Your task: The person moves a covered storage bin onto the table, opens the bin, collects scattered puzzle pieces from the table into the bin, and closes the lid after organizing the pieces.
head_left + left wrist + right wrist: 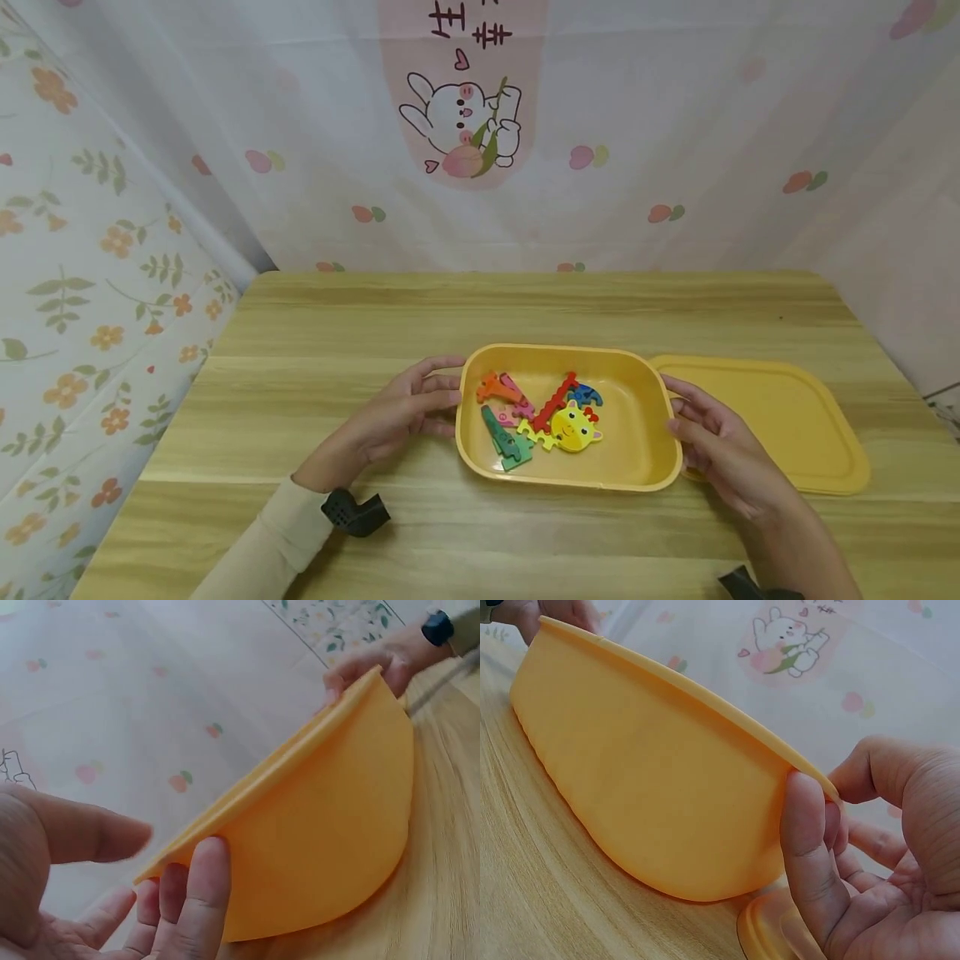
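A yellow plastic box (645,433) stands on the table with its opening upward. Inside it lie several colourful jigsaw pieces: a yellow animal-face piece (574,430), a red strip (553,403), green pieces (502,437), an orange piece (498,387), pink ones and a blue one. My left hand (397,408) touches the box's left end; its fingers rest against the wall under the rim, while the thumb (112,836) stands off the rim. At the right end, my right hand (723,442) pinches the rim between thumb and fingers (806,817).
A flat yellow lid (787,425) lies at the right, partly behind the box and right hand. The wooden table (315,325) meets a patterned curtain (600,208) along its back edge. A black strap device (354,512) sits on the left wrist.
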`<state>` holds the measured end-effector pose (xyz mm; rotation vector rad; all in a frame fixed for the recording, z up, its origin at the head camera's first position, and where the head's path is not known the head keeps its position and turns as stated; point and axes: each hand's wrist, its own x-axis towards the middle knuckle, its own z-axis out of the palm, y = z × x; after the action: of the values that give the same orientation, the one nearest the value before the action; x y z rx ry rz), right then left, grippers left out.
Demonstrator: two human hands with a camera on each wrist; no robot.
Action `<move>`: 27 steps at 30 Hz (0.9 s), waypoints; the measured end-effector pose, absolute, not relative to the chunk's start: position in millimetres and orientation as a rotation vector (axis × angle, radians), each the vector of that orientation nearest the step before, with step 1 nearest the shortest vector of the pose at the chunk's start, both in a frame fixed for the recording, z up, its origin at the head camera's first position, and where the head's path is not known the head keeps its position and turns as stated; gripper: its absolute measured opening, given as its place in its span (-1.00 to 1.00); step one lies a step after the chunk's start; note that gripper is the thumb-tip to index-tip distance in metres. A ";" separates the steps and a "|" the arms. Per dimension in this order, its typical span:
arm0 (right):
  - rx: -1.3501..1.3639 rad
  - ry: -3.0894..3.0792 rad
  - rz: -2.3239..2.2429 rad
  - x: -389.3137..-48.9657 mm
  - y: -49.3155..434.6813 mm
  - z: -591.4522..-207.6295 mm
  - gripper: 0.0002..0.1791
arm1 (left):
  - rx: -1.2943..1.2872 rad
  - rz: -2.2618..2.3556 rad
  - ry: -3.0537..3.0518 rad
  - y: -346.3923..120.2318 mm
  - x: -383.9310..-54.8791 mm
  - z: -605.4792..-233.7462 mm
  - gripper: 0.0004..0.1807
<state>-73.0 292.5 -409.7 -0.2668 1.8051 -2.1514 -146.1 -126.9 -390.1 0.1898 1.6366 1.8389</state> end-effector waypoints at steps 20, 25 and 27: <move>-0.183 1.796 -2.088 -77.3 296.5 -401.9 -0.47 | 0.216 1.806 1.627 -132.0 -147.2 -393.8 -0.23; 0.007 2.127 -1.993 -73.4 304.9 -395.1 -0.56 | 0.238 1.796 1.605 -132.0 -148.2 -394.2 -0.22; 0.079 2.325 -1.898 -71.5 311.4 -391.6 -0.56 | 0.249 1.800 1.594 -130.8 -148.9 -394.1 -0.22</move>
<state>-71.5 311.4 -391.6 0.0790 2.3249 -1.8977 -148.9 -130.8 -394.1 0.2488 1.5936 1.8002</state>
